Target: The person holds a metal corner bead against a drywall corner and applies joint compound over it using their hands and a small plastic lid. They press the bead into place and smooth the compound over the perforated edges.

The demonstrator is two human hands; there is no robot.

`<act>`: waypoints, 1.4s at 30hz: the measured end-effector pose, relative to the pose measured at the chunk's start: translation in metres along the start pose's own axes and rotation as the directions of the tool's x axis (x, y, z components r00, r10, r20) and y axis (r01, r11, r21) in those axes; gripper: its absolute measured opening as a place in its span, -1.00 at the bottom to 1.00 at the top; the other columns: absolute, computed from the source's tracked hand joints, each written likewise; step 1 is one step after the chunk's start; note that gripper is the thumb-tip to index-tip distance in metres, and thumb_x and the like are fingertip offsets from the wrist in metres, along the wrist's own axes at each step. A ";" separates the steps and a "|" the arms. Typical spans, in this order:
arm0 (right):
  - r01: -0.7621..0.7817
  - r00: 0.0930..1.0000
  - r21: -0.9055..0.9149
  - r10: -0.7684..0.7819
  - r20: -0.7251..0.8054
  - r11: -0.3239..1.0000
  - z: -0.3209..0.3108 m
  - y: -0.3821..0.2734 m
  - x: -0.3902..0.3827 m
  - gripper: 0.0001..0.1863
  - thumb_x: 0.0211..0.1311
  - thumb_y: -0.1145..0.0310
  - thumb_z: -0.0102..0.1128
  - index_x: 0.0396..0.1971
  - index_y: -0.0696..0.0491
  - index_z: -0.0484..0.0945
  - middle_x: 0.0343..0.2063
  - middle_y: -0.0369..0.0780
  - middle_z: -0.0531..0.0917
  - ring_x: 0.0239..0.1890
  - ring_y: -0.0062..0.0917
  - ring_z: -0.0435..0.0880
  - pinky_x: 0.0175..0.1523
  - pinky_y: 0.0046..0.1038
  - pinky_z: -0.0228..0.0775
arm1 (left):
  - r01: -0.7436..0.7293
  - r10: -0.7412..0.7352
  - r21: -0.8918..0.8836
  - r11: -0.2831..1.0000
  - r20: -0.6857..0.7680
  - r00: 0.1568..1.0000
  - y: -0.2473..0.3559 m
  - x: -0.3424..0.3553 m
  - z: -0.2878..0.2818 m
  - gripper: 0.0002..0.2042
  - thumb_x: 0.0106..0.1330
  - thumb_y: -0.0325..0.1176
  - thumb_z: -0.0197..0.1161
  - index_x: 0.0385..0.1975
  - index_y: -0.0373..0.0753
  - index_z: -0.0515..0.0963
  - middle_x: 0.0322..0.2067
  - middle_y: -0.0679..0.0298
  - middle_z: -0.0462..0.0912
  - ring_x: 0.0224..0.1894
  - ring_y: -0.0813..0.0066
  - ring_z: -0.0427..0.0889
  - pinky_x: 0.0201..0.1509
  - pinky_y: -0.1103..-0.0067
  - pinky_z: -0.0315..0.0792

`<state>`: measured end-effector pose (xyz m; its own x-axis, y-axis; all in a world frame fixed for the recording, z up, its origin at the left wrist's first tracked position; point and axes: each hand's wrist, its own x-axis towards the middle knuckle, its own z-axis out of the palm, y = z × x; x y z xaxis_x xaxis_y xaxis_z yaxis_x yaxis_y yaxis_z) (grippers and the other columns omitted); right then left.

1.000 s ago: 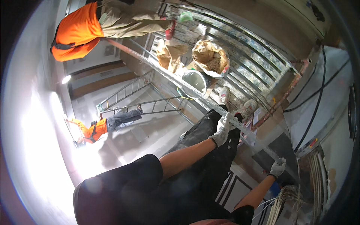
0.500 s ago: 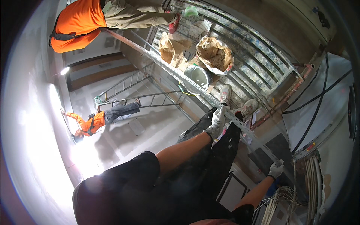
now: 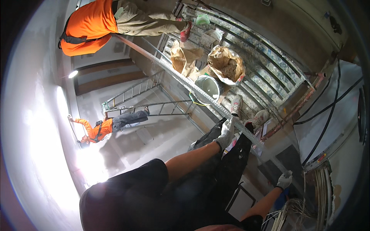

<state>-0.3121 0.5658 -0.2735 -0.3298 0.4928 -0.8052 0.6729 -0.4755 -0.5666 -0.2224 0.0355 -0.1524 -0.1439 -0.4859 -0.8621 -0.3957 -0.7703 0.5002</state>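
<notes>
A long perforated metal corner bead [image 3: 196,87] runs slantwise from the upper left to the lower right across my body. My left hand [image 3: 226,133], in a pale work glove, is closed around its edge above my legs. Farther right, at the lower end of the bead, my gloved right hand [image 3: 284,179] grips it with the fingers pinched. The bead's upper end reaches a co-worker [image 3: 86,29] in an orange top, whose hands I cannot see. Just beyond the bead stands a bucket [image 3: 208,89] with grey residue inside.
My shoes stand on a slatted metal platform [image 3: 266,77] spattered with plaster. On it are an open paper sack [image 3: 226,65] and a crumpled paper bag [image 3: 185,57]. Left, another person [image 3: 101,130] works beside a ladder [image 3: 154,107]. Black cables [image 3: 327,111] hang right; loose wires [image 3: 296,210] lie below.
The whole view has shifted slightly, moving things a little right and down. Both hands keep their hold on the corner bead.
</notes>
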 end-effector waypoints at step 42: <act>0.035 0.994 -0.027 -0.032 0.101 0.999 -0.011 0.017 -0.001 -0.54 0.58 0.18 -0.10 0.21 0.21 0.50 0.14 -0.11 0.62 0.19 -0.33 0.60 0.34 -0.29 0.40 | -0.005 0.007 -0.043 0.999 0.051 0.999 -0.044 0.009 -0.017 -0.55 0.57 0.11 0.04 0.03 -0.19 0.57 -0.16 0.29 0.67 -0.15 0.43 0.69 0.01 0.36 0.65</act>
<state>-0.2929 0.5653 -0.2808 -0.4162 0.4320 -0.8001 0.6786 -0.4381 -0.5896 -0.1909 0.0578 -0.1803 -0.1927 -0.4697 -0.8616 -0.3552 -0.7851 0.5074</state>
